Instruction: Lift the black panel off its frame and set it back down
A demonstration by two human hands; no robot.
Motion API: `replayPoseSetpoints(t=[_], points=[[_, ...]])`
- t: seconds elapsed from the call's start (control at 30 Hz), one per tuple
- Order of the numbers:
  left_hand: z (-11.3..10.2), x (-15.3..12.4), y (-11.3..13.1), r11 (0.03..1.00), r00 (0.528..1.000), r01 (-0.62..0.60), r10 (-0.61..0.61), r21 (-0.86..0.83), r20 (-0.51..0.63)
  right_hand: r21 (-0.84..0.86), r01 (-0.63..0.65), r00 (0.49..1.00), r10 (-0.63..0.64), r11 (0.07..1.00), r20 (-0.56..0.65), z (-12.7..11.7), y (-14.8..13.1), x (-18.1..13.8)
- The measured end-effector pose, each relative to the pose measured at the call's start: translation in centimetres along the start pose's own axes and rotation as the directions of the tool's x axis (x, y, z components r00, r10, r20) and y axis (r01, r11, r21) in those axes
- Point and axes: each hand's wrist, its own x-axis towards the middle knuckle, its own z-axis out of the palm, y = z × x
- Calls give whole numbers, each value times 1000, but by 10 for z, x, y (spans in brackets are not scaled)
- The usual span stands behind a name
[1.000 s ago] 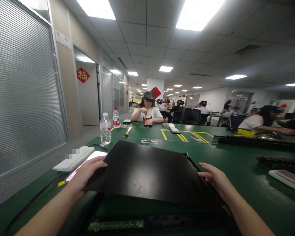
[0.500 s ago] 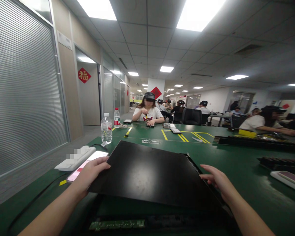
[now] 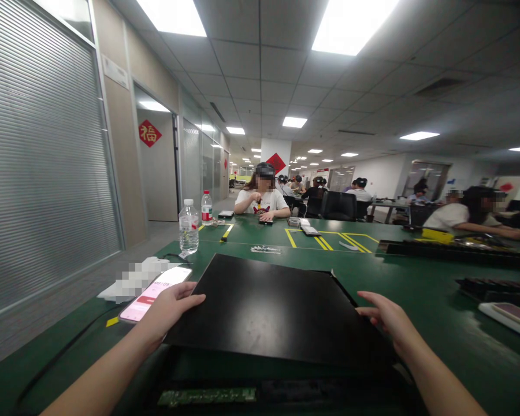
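Note:
A large flat black panel [image 3: 268, 306] lies tilted over a black chassis on the green table. My left hand [image 3: 167, 315] grips the panel's left edge, thumb on top and fingers under it. My right hand [image 3: 387, 323] holds its right edge, fingers curled round the side. Under the panel's near edge a green circuit board [image 3: 208, 396] shows inside the chassis.
A phone with a lit pink screen [image 3: 156, 286] and a white power strip [image 3: 132, 283] lie left of the panel. Two water bottles [image 3: 188, 227] stand further back. Black trays [image 3: 494, 286] and a second phone [image 3: 509, 315] sit at right. People work at the far tables.
The panel's near edge has come down lower toward the chassis, both hands moving with it. The phone screen has lit up more visibly.

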Motion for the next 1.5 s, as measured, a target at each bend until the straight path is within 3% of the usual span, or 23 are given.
replayPoseSetpoints(t=[0.57, 0.9, 1.27, 1.5], points=[[0, 0, 1, 994, 1000, -20, 23, 109, -20, -54, 24, 1000, -24, 998, 0, -1, 4, 4], [2, -2, 2, 997, 1000, 6, -8, 79, 18, -90, 60, 998, -61, 994, -7, 2, 5, 5], [2, -2, 1, 995, 999, 2, -7, 96, 45, -257, 113, 993, -119, 960, -9, -2, 18, 25], [0, 2, -10, 992, 998, 2, -10, 130, 63, -406, 146, 987, -161, 902, -4, -1, 16, 19]])
